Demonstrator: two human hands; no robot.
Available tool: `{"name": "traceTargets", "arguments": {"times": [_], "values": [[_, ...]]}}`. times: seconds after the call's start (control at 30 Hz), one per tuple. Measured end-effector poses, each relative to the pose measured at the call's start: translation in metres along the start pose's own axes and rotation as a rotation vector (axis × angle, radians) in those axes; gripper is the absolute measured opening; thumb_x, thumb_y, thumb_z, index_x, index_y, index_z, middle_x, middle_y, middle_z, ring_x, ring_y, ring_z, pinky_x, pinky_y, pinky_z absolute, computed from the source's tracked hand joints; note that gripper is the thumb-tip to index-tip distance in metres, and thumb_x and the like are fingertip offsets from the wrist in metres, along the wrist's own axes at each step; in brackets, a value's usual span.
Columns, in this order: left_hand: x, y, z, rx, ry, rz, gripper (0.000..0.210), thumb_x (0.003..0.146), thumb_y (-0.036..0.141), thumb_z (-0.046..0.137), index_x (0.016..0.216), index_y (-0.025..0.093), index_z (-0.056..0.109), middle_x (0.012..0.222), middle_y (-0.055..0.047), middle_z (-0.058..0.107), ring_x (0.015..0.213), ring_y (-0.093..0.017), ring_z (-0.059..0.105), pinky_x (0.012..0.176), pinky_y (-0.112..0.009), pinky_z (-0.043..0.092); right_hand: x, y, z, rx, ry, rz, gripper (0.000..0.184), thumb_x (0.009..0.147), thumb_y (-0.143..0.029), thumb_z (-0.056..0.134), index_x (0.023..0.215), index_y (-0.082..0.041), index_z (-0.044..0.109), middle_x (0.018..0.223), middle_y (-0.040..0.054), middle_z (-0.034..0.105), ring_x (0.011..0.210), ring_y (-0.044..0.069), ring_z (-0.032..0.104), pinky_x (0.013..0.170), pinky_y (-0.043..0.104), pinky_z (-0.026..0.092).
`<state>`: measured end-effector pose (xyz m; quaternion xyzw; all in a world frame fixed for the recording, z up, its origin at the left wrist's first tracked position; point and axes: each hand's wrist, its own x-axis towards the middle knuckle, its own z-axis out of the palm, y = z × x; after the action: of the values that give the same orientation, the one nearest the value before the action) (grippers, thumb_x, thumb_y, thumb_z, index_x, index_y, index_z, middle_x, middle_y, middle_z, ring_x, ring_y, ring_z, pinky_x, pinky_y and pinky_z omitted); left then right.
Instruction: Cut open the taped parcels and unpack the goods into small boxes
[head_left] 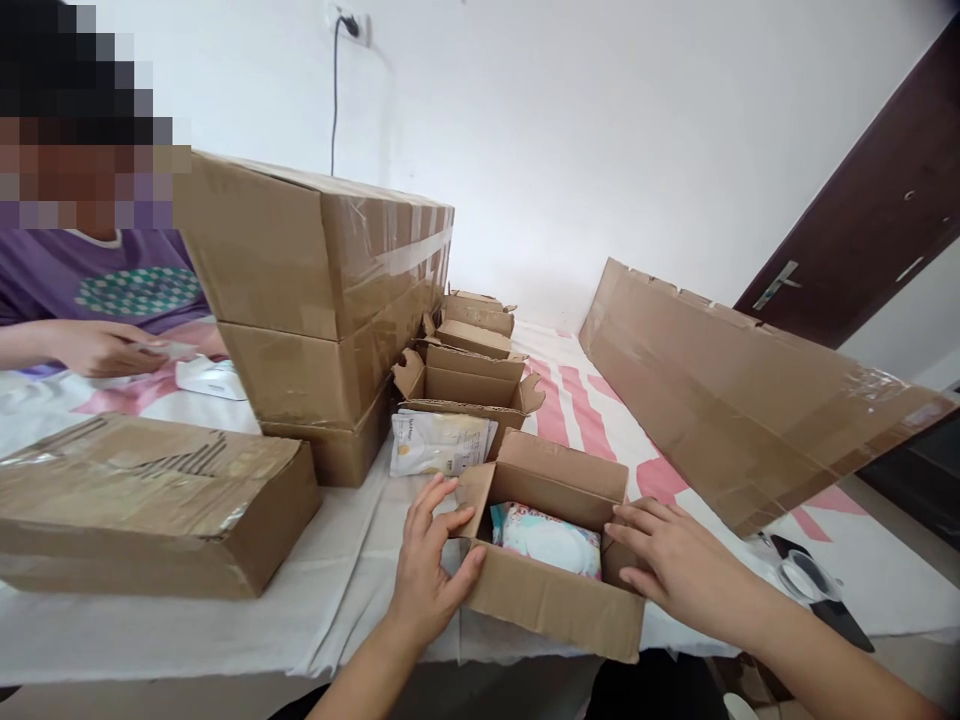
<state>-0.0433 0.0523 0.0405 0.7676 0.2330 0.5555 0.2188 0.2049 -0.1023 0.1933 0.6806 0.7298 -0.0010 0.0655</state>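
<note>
open rectangular box of plain brown cardboard [555, 605], set at the near edge of a table under a white-and-pink cloth [345, 590], between the wearer's two bare hands. inside lies a plump, shiny white-and-pale-blue plastic packet [551, 540], flat along the box's length, presumably because that way suits the narrow space. the left hand [429, 560] is partly open, thumb and forefinger apart at the left corner flap; the right hand [667, 550] is loosely curved, fingertips at the right end wall. neither touches the packet. from where i stand i cannot tell how firmly either grips — the opposed placing would steady the box from both ends.

just behind it, a flat white printed plastic pouch [442, 443] leans against a row of open brown cardboard boxes [474, 385], which seem lined up to keep them within reach. to the left, a tall stack of taped brown cardboard boxes [277, 375] stands beyond a low, closed brown cardboard box [270, 510]. a co-worker in a purple shirt [45, 265] sits past the stack — hands near a small white object [214, 378]. at right, a large brown cardboard panel [720, 390] stands slanted.
</note>
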Motion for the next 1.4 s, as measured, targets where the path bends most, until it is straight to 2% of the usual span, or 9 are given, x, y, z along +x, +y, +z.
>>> {"name": "traceTargets", "arguments": {"times": [0.17,0.33,0.43,0.6,0.8,0.93,1.03,1.23,1.4], "values": [[-0.003,-0.008,0.005,-0.191,-0.131,-0.089,0.031,0.095,0.033,0.048,0.125,0.025,0.045,0.145,-0.014,0.047,0.135,-0.03,0.044,0.106,-0.05,0.04,-0.021,0.017,0.021,0.158,-0.109,0.199,0.06,0.094,-0.046,0.049,0.148,-0.021,0.041,0.156,0.0135,0.036,0.138,0.037,0.042,0.109,0.057,0.037],[-0.003,-0.012,0.006,-0.146,-0.295,-0.045,0.055,0.094,0.053,0.047,0.142,0.028,0.038,0.153,-0.015,0.036,0.139,-0.034,0.037,0.109,-0.055,0.036,-0.025,0.026,0.036,0.388,-0.165,0.233,0.065,0.099,-0.055,0.028,0.156,-0.023,0.018,0.164,0.0066,0.016,0.148,0.027,0.024,0.119,0.047,0.027],[-0.003,-0.012,0.007,-0.097,-0.278,-0.006,0.054,0.089,0.055,0.055,0.136,0.031,0.045,0.15,-0.013,0.038,0.135,-0.034,0.04,0.106,-0.054,0.039,-0.021,0.031,0.036,0.369,-0.133,0.207,0.064,0.098,-0.054,0.035,0.153,-0.023,0.028,0.162,0.0098,0.026,0.147,0.029,0.027,0.118,0.051,0.028],[-0.007,-0.013,0.014,-0.049,-0.155,0.062,0.043,0.087,0.05,0.061,0.122,0.028,0.052,0.143,-0.013,0.042,0.13,-0.034,0.043,0.103,-0.056,0.04,-0.001,0.015,0.02,0.226,0.121,0.126,0.041,0.091,-0.031,0.054,0.13,-0.02,0.059,0.14,0.0143,0.054,0.13,0.03,0.049,0.108,0.049,0.042],[-0.012,-0.014,0.019,-0.086,-0.149,0.046,0.045,0.089,0.051,0.057,0.126,0.028,0.047,0.144,-0.014,0.038,0.132,-0.034,0.042,0.103,-0.054,0.041,0.049,-0.012,0.011,0.157,-0.293,-0.017,0.058,0.082,-0.036,0.067,0.133,-0.011,0.055,0.125,0.0193,0.066,0.113,0.035,0.063,0.094,0.046,0.051],[-0.014,-0.014,0.018,-0.108,-0.15,0.043,0.046,0.088,0.051,0.059,0.126,0.028,0.048,0.145,-0.014,0.038,0.133,-0.034,0.042,0.104,-0.054,0.041,0.069,-0.01,0.019,0.085,-0.411,-0.058,0.069,0.076,-0.03,0.071,0.136,-0.004,0.05,0.129,0.0264,0.062,0.116,0.04,0.062,0.095,0.048,0.05],[-0.014,-0.014,0.019,-0.122,-0.15,0.041,0.046,0.088,0.05,0.059,0.126,0.027,0.048,0.145,-0.015,0.038,0.134,-0.035,0.041,0.104,-0.055,0.041,0.075,-0.009,0.026,0.033,-0.463,-0.077,0.071,0.074,-0.024,0.071,0.138,-0.002,0.048,0.132,0.0278,0.06,0.12,0.039,0.06,0.098,0.047,0.049],[-0.012,-0.015,0.021,-0.169,-0.191,0.034,0.044,0.09,0.046,0.058,0.127,0.027,0.045,0.151,-0.016,0.032,0.14,-0.035,0.034,0.108,-0.057,0.037,0.089,-0.017,0.038,-0.049,-0.477,-0.072,0.062,0.065,-0.008,0.07,0.126,-0.005,0.057,0.117,0.0264,0.068,0.103,0.04,0.068,0.083,0.048,0.054],[-0.011,-0.012,0.019,-0.169,-0.195,0.023,0.042,0.09,0.044,0.057,0.125,0.026,0.045,0.15,-0.016,0.033,0.14,-0.034,0.035,0.108,-0.057,0.037,0.087,-0.016,0.039,-0.032,-0.402,-0.085,0.052,0.067,-0.015,0.071,0.117,-0.01,0.059,0.115,0.0211,0.069,0.104,0.036,0.068,0.086,0.044,0.052]]}}
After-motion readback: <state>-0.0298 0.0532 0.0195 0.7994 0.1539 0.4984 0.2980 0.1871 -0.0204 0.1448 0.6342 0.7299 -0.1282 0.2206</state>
